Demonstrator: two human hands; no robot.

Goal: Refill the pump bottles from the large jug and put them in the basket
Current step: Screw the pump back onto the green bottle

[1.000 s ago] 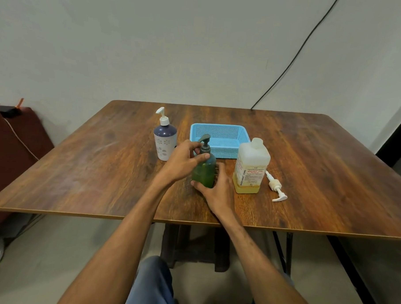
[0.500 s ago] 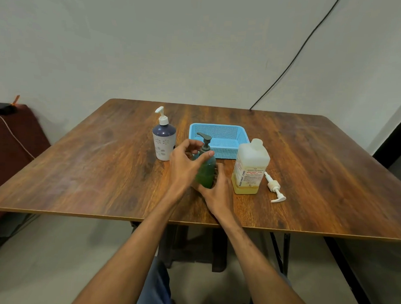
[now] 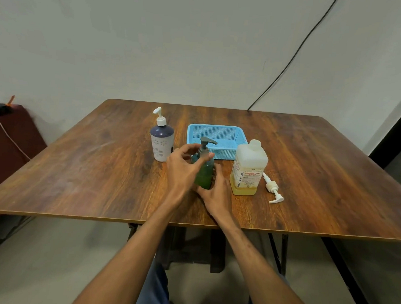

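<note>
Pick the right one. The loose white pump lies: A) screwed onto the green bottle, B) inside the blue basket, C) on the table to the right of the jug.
C: the loose white pump lies flat on the table, just right of the jug.

Pale wall [image 3: 153,46], wooden table [image 3: 102,170], grey floor [image 3: 53,248]

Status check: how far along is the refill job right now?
Nothing is finished yet, it seems. Done: a loose white pump lies beside the jug. In hand: the left hand pinches the green pump bottle at its collar while the right hand holds its body; whether opening or closing, I cannot tell. Left: the blue basket holds no bottles, and the navy-and-white bottle stands outside it, pump on.
</note>
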